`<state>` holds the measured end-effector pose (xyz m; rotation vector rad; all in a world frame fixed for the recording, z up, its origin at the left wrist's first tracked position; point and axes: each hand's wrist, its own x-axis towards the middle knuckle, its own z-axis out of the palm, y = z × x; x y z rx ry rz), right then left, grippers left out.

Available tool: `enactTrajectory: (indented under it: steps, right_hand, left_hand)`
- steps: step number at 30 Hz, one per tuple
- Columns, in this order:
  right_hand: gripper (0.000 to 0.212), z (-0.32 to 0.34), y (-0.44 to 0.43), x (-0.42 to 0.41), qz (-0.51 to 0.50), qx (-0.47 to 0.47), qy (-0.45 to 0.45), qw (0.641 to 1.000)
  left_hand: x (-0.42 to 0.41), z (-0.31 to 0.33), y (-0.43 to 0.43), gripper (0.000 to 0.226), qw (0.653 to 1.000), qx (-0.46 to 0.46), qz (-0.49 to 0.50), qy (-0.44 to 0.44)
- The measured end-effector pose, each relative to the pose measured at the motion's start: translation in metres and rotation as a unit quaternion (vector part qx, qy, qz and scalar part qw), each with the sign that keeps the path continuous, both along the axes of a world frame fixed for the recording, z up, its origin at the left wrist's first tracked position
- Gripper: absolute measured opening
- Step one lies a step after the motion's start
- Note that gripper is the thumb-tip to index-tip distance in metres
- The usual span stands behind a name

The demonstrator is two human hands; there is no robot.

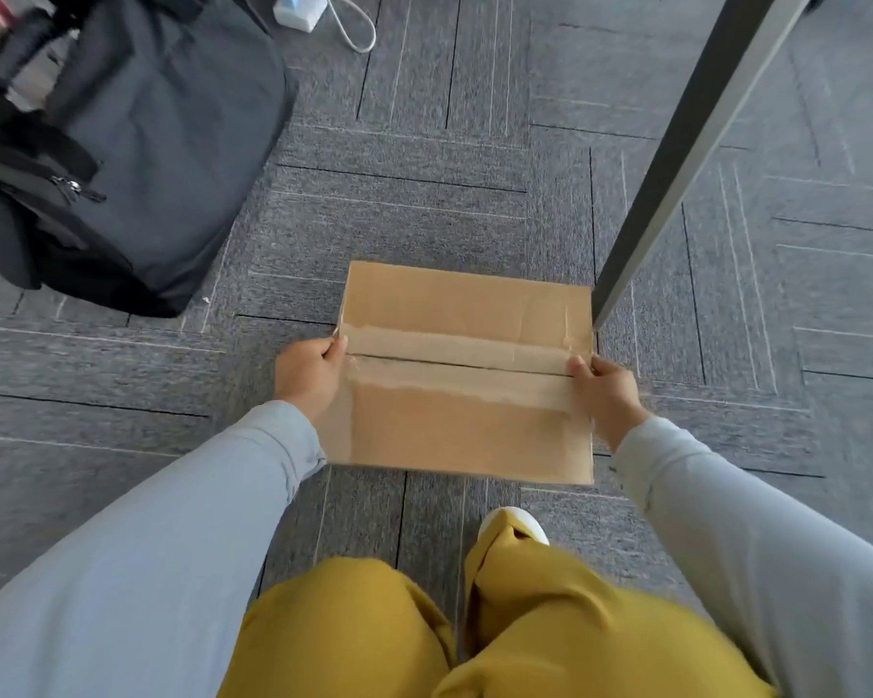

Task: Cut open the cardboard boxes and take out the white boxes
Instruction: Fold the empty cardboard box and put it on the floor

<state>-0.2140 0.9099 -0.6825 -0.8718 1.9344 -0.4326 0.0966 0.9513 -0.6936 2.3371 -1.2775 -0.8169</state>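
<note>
A brown cardboard box (464, 304) is held flat above the grey carpet in the middle of the view. Clear tape runs along its centre seam, and a dark slit shows where the two top flaps meet. My left hand (309, 376) grips the box's left side, thumb on top near the seam. On the right side, my right hand (607, 395) grips the box with its thumb on the taped seam. No white box and no cutting tool are visible.
A large black bag (137, 143) lies on the carpet at the upper left. A dark metal table leg (686, 158) slants down to the floor just right of the box. A white power strip with cable (301, 12) is at the top. My yellow trousers and white shoe (517, 523) are below.
</note>
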Motion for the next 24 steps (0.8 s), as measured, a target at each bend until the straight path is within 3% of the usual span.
enactTrajectory:
  steps: [13, 17, 24]
  right_hand:
    - [0.03, -0.035, -0.006, 0.014, 0.023, 0.01, -0.023, 0.999]
    - [0.035, -0.035, -0.006, 0.015, 0.026, 0.009, -0.013, 1.0]
    - [0.053, -0.019, -0.016, 0.016, 0.051, 0.024, 0.033, 0.998]
  left_hand:
    - [0.013, -0.031, 0.001, 0.038, 0.999, 0.029, 0.031, 0.006]
    - [0.012, -0.033, 0.002, 0.032, 0.999, 0.027, 0.034, 0.01]
    - [0.011, -0.013, -0.017, 0.043, 0.997, 0.058, 0.044, -0.012]
